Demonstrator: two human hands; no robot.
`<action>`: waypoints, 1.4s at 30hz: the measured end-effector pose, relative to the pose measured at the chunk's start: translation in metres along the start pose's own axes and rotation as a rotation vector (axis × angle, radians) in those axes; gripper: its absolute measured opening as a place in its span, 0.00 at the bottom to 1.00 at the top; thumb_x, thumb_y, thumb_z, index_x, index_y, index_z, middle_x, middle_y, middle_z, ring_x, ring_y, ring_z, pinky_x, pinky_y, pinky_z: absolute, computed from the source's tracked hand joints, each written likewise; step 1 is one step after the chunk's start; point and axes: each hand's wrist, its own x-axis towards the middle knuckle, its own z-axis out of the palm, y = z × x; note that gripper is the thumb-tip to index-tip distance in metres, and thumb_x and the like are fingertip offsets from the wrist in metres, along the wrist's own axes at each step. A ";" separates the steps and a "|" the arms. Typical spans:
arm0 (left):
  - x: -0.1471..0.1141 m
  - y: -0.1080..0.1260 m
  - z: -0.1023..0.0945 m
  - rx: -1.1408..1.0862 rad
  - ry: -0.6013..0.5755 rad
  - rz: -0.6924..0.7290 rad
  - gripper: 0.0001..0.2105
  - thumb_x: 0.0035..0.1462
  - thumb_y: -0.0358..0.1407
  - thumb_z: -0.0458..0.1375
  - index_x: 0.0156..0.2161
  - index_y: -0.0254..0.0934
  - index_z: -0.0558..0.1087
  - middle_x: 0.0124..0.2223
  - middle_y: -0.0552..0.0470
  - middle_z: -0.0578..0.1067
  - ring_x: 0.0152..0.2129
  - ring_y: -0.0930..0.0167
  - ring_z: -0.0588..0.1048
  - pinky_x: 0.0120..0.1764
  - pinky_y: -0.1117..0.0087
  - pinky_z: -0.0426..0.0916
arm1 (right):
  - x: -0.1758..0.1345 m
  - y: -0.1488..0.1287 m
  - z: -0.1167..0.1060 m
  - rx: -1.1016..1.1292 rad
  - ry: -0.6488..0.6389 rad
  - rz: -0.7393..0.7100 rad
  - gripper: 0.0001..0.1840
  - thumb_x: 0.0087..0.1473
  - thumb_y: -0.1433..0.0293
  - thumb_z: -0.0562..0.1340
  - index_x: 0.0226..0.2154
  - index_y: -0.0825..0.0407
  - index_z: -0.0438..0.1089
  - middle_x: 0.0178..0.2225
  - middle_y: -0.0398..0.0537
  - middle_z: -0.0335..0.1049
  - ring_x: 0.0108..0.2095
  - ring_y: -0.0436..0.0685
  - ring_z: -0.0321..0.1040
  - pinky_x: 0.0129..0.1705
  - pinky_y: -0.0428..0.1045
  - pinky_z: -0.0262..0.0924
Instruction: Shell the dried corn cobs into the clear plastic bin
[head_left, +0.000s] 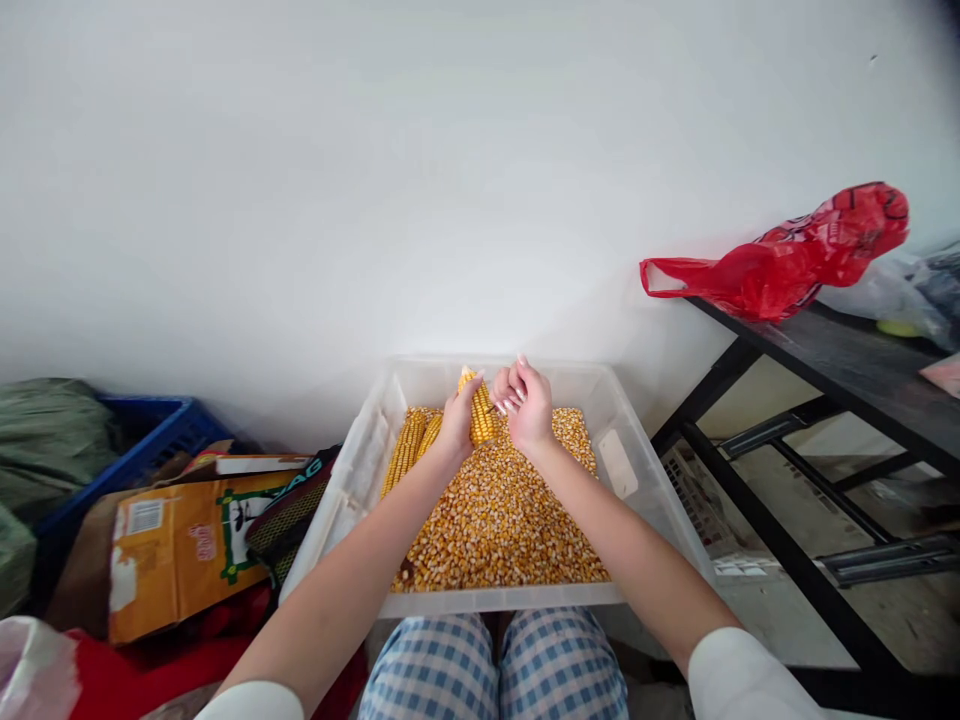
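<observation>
My left hand [456, 418] is closed around a yellow corn cob [481, 412], which stands tilted with its pale end up. Just to the right, my right hand [527, 402] has curled fingers and a raised thumb. A thin dark rod [492, 408] juts from its fingers toward the cob; the rest of it is hidden in the hand. Below both hands, loose corn kernels [510, 520] fill much of a translucent plastic bin [352, 500]. More whole cobs [405, 450] lie along the bin's left side, partly covered by my left arm.
A white wall [450, 180] rises behind the bin. At right stands a black metal-framed table [847, 360] with a red plastic bag [810, 255] on it. A yellow cardboard box [180, 550] and a blue crate [142, 450] sit at left. My knees [495, 665] are below the bin.
</observation>
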 end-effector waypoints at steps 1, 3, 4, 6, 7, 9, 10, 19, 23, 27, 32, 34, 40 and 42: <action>0.001 -0.001 -0.001 0.006 0.009 0.005 0.20 0.40 0.46 0.64 0.32 0.32 0.70 0.24 0.53 0.71 0.22 0.71 0.72 0.28 0.72 0.65 | 0.002 0.000 -0.002 0.020 0.010 0.014 0.28 0.56 0.51 0.51 0.14 0.50 0.45 0.13 0.36 0.40 0.15 0.46 0.39 0.19 0.46 0.41; 0.003 -0.002 -0.002 0.020 0.020 0.018 0.20 0.40 0.45 0.65 0.34 0.32 0.70 0.24 0.53 0.71 0.22 0.72 0.71 0.28 0.72 0.64 | 0.005 0.001 -0.005 0.052 0.030 0.037 0.28 0.56 0.51 0.51 0.15 0.50 0.44 0.13 0.35 0.38 0.14 0.46 0.37 0.18 0.46 0.39; 0.003 -0.003 -0.003 0.029 0.027 0.028 0.20 0.40 0.45 0.65 0.34 0.32 0.70 0.24 0.53 0.71 0.22 0.72 0.71 0.28 0.72 0.64 | 0.005 0.003 -0.007 0.062 0.036 0.043 0.28 0.56 0.51 0.51 0.15 0.50 0.44 0.13 0.35 0.38 0.14 0.46 0.37 0.18 0.46 0.38; 0.004 -0.004 -0.004 0.048 0.039 0.037 0.19 0.40 0.45 0.65 0.34 0.32 0.70 0.25 0.53 0.71 0.22 0.72 0.71 0.28 0.72 0.64 | 0.003 0.008 -0.009 0.050 0.032 0.027 0.28 0.56 0.51 0.51 0.15 0.50 0.44 0.13 0.35 0.38 0.14 0.46 0.37 0.18 0.46 0.38; 0.004 -0.005 -0.004 0.055 0.041 0.037 0.19 0.40 0.44 0.65 0.35 0.32 0.70 0.25 0.53 0.71 0.22 0.72 0.71 0.28 0.72 0.64 | 0.000 0.011 -0.009 0.018 0.021 0.001 0.28 0.55 0.52 0.52 0.15 0.50 0.45 0.13 0.36 0.39 0.15 0.47 0.38 0.19 0.46 0.38; 0.002 -0.007 -0.005 0.069 0.031 0.050 0.18 0.41 0.44 0.65 0.34 0.32 0.70 0.26 0.53 0.71 0.22 0.73 0.70 0.28 0.72 0.64 | -0.007 0.020 -0.007 -0.094 -0.023 -0.066 0.27 0.54 0.52 0.54 0.14 0.51 0.48 0.14 0.37 0.43 0.16 0.47 0.42 0.21 0.47 0.41; 0.002 -0.007 -0.005 0.076 0.026 0.062 0.17 0.42 0.43 0.64 0.33 0.32 0.70 0.25 0.53 0.71 0.22 0.73 0.70 0.27 0.73 0.63 | -0.010 0.024 -0.006 -0.161 -0.051 -0.090 0.27 0.54 0.52 0.55 0.14 0.51 0.50 0.15 0.38 0.46 0.18 0.47 0.44 0.22 0.47 0.42; 0.000 -0.007 -0.002 0.107 0.058 0.016 0.21 0.41 0.45 0.64 0.37 0.31 0.71 0.27 0.51 0.73 0.25 0.70 0.72 0.30 0.70 0.65 | 0.004 0.020 -0.006 0.062 0.110 0.061 0.27 0.55 0.52 0.53 0.16 0.50 0.47 0.13 0.35 0.41 0.14 0.45 0.38 0.17 0.45 0.36; 0.005 -0.008 -0.006 0.205 0.061 0.099 0.21 0.42 0.47 0.63 0.36 0.31 0.71 0.26 0.51 0.72 0.23 0.70 0.71 0.29 0.71 0.64 | 0.010 0.015 -0.010 0.085 0.177 0.117 0.28 0.54 0.49 0.52 0.16 0.50 0.46 0.13 0.34 0.40 0.14 0.44 0.37 0.16 0.45 0.36; 0.006 -0.005 -0.008 0.353 0.071 0.187 0.20 0.43 0.48 0.62 0.35 0.32 0.71 0.27 0.51 0.73 0.25 0.70 0.71 0.30 0.71 0.64 | 0.011 0.018 -0.013 0.113 0.221 0.158 0.28 0.54 0.48 0.52 0.17 0.50 0.46 0.13 0.34 0.40 0.14 0.44 0.36 0.16 0.44 0.37; 0.007 -0.006 -0.008 0.552 0.006 0.310 0.19 0.44 0.47 0.61 0.36 0.32 0.71 0.32 0.49 0.74 0.30 0.69 0.71 0.33 0.71 0.64 | 0.016 0.024 -0.023 0.173 0.242 0.259 0.28 0.55 0.51 0.53 0.16 0.51 0.46 0.11 0.33 0.40 0.13 0.44 0.34 0.15 0.44 0.32; 0.009 -0.008 -0.009 0.537 0.026 0.308 0.19 0.45 0.47 0.61 0.37 0.33 0.71 0.32 0.49 0.73 0.29 0.69 0.71 0.33 0.71 0.64 | 0.018 0.024 -0.027 0.203 0.227 0.300 0.27 0.55 0.52 0.53 0.16 0.51 0.46 0.11 0.33 0.39 0.13 0.44 0.34 0.15 0.44 0.32; 0.013 -0.003 -0.013 0.382 0.083 0.186 0.20 0.46 0.49 0.60 0.37 0.34 0.68 0.26 0.52 0.71 0.22 0.71 0.71 0.28 0.71 0.65 | 0.019 0.011 -0.030 0.257 0.207 0.236 0.27 0.55 0.55 0.54 0.16 0.51 0.44 0.12 0.34 0.37 0.14 0.46 0.33 0.15 0.45 0.34; 0.013 -0.001 -0.012 0.342 0.078 0.141 0.20 0.46 0.50 0.60 0.37 0.35 0.67 0.24 0.52 0.70 0.21 0.71 0.70 0.27 0.70 0.65 | 0.018 0.007 -0.028 0.264 0.201 0.198 0.27 0.55 0.55 0.53 0.16 0.51 0.43 0.13 0.34 0.37 0.14 0.46 0.33 0.16 0.45 0.37</action>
